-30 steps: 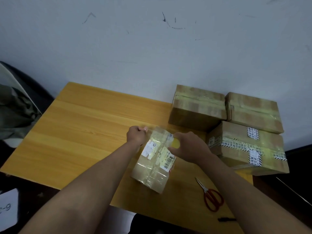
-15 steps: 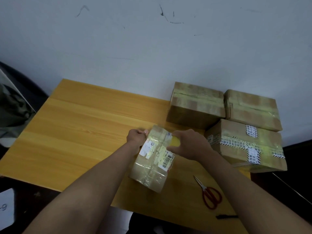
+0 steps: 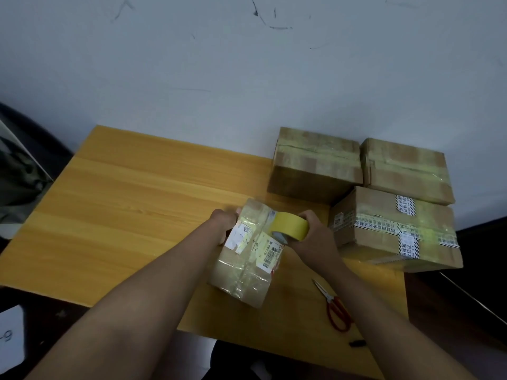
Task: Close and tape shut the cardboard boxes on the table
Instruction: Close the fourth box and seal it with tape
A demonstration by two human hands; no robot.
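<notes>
So the small brown cardboard box w/ white barcode labels and shiny clear tape all over it (image 3: 248, 252) sits near the front-middle of the yellow wood-grain table (image 3: 131, 204), angled a bit. Left hand (image 3: 223, 222) is on the box's far left corner, fingers curled over the edge. Looks like it's there to pin the box so it won't slide while tape gets pulled. Can't really see the fingertips, they're tucked behind the box.

Right hand (image 3: 311, 233) grips the fat yellow roll of tape (image 3: 289, 226), fingers wrapped round the outside, thumb at the underside afaict. Roll is held on edge right over the box's top, touching or just above it, can't tell which. Prob lined up w/ the seam to run a strip across. Whether a strip is stuck down yet, too hard to see w/ all that glossy wrap.

Three bigger brown cardboard boxes banded w/ tape (image 3: 395, 229) are pushed together at the far right by the white wall, out of the way, all look sealed. So imo this little one is the last.

Red-handled scissors (image 3: 336, 311) lie on the table just right of the box, near the right forearm, handy for cutting the strip. Small black thing (image 3: 357, 343) at the front edge, maybe a pen cap, idk.
</notes>
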